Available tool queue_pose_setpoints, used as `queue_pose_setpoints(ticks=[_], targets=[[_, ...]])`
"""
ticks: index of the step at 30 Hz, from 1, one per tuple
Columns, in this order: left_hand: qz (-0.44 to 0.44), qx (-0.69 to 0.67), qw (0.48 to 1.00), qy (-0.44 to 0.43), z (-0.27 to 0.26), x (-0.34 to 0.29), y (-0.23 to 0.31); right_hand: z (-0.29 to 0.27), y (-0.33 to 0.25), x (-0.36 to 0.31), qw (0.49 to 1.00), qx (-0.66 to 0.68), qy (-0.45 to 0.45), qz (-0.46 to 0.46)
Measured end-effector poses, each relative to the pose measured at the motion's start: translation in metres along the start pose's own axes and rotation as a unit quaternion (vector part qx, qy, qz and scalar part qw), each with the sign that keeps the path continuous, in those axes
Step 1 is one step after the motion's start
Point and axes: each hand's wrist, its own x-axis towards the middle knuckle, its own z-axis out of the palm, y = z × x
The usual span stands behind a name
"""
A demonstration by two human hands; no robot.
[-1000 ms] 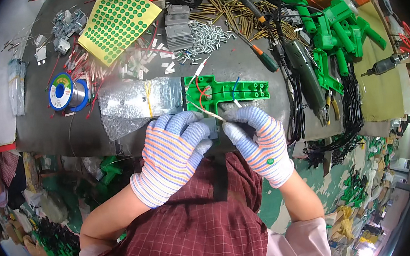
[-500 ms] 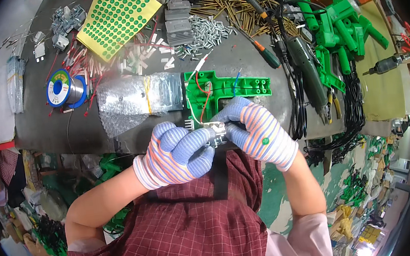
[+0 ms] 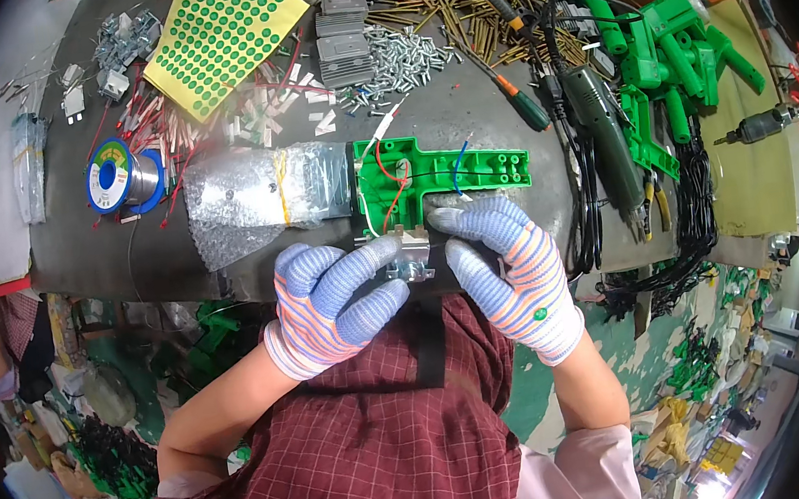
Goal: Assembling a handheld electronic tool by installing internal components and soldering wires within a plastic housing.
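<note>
Green plastic housing (image 3: 429, 178) is laid on the surface (image 3: 478, 113). At its near edge, a silvery part (image 3: 411, 260) is touched by the half-curled left hand (image 3: 328, 306), grip unclear; the right hand (image 3: 522, 277) is held nearby, fingertips parted, empty.

gloved hands (image 3: 332, 300) (image 3: 521, 276) 2 | wired housing (image 3: 434, 187) 1 | spool (image 3: 151, 176) 1 | sticker sheet (image 3: 222, 39) 1

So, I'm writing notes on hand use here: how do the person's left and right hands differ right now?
The left hand has its fingertips against the silvery metal part; the right hand is beside that part, thumb and forefinger apart. A round green dot shows on the right hand's glove; none shows on the left hand's. Both wear blue-and-orange striped gloves.
</note>
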Motion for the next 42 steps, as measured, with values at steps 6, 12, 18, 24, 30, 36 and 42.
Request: queue_pose_setpoints(ticks=[6,12,18,24,30,36,42], targets=[[0.003,-0.088,0.996,0.007,-0.028,0.001,0.007,-0.008,-0.010,-0.009,0.999,0.018,0.029,0.007],[-0.032,-0.160,0.965,-0.207,-0.045,-0.094,0.000,-0.020,-0.039,-0.037,0.996,0.081,-0.019,0.041],[-0.378,0.033,0.722,-0.578,-0.017,-0.131,-0.053,0.012,-0.046,-0.016,0.979,0.104,-0.113,-0.131],[-0.348,-0.029,0.856,-0.381,-0.081,-0.083,-0.001,0.024,-0.051,-0.026,0.981,0.021,-0.119,-0.154],[-0.281,-0.197,0.914,-0.214,-0.099,-0.021,0.032,0.041,-0.070,-0.024,0.950,-0.235,-0.110,-0.174],[-0.288,-0.154,0.931,-0.162,-0.104,-0.008,0.011,0.004,-0.049,-0.020,0.954,-0.227,-0.076,-0.183],[-0.173,-0.201,0.958,-0.105,-0.082,0.019,0.033,0.004,-0.054,0.003,0.946,-0.240,-0.092,-0.199]])
